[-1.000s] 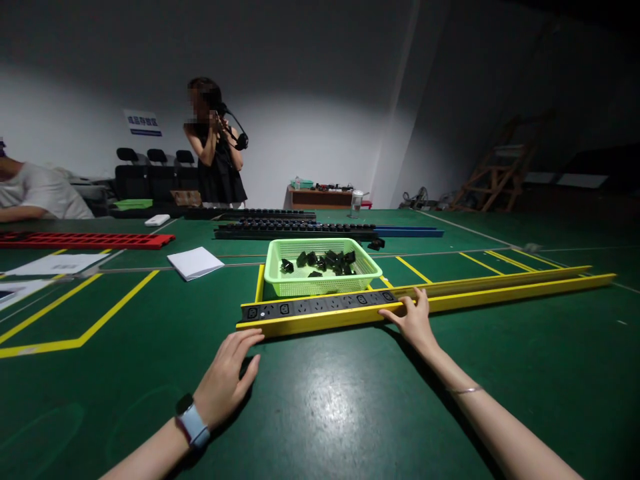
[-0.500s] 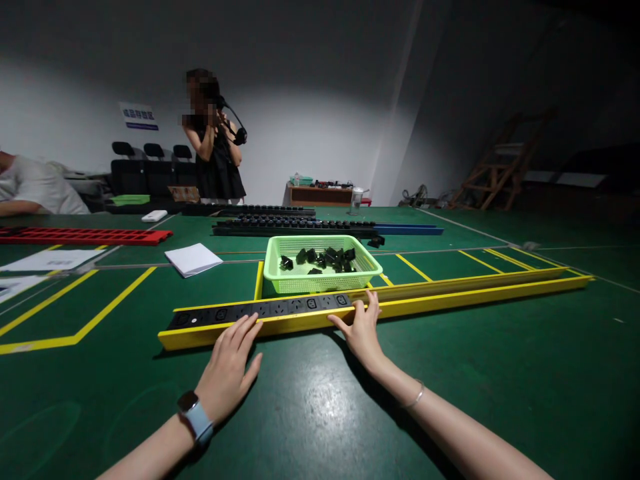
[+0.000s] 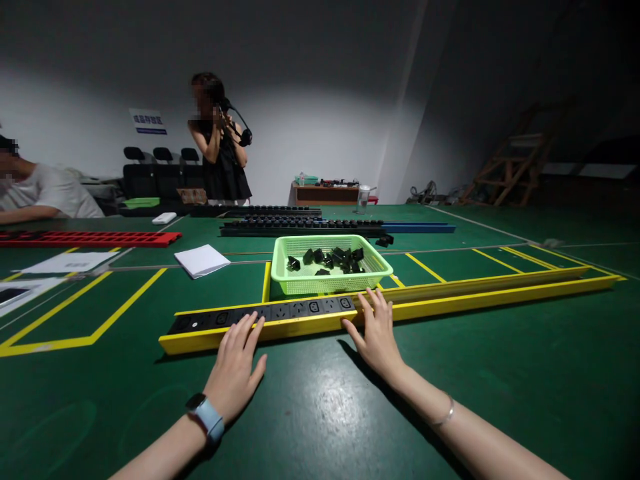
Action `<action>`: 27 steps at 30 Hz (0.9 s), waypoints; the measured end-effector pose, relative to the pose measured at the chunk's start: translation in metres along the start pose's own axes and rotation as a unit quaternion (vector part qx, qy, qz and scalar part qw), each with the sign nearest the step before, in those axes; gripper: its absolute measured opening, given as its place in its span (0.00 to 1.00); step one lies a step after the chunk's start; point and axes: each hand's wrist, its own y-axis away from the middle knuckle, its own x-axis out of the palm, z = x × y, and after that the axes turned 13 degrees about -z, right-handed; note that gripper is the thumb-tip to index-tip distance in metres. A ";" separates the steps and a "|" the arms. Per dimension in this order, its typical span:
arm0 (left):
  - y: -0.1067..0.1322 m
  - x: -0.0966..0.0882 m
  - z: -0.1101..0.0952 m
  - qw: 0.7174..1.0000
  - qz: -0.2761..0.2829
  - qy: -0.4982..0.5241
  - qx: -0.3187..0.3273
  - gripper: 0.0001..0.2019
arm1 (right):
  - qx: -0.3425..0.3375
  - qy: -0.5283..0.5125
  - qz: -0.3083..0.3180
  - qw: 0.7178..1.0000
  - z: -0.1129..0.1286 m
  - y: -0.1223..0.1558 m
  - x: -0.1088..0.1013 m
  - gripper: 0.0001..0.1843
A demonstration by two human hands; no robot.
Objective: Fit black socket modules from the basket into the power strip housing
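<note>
A long yellow rail (image 3: pixel 475 301) lies across the green table, its left part filled with black socket modules (image 3: pixel 270 312). My left hand (image 3: pixel 235 367), with a watch on the wrist, lies flat and open, fingertips touching the rail's front edge. My right hand (image 3: pixel 377 333) rests open on the rail just right of the last socket module. Right behind the rail stands a light green basket (image 3: pixel 285 280) holding several black socket parts (image 3: pixel 333 259).
Black strips (image 3: pixel 300 228) and a blue rail (image 3: pixel 420 228) lie behind the basket. A white pad (image 3: pixel 203 260), papers (image 3: pixel 65 262) and a red strip (image 3: pixel 90 238) are to the left. One person (image 3: pixel 223 153) stands at the far edge, another person (image 3: pixel 45 193) leans on the table at left.
The yellow rail slid to the left along the table under my right hand. My left hand moved forward and now touches the rail's front edge.
</note>
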 end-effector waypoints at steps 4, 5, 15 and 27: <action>0.000 -0.001 0.000 1.000 0.009 -0.006 0.002 0.32 | -0.146 -0.080 0.126 0.978 -0.010 -0.014 -0.011 0.32; -0.001 -0.001 0.000 1.000 0.011 -0.008 0.004 0.32 | -0.165 -0.087 0.142 0.972 -0.012 -0.016 -0.012 0.31; -0.001 -0.002 -0.001 1.000 0.010 -0.018 0.005 0.30 | -0.178 -0.063 0.131 0.973 -0.012 -0.015 -0.008 0.28; -0.002 -0.003 0.000 0.999 0.008 -0.037 0.028 0.31 | -0.190 -0.110 0.094 0.971 -0.024 -0.025 -0.001 0.23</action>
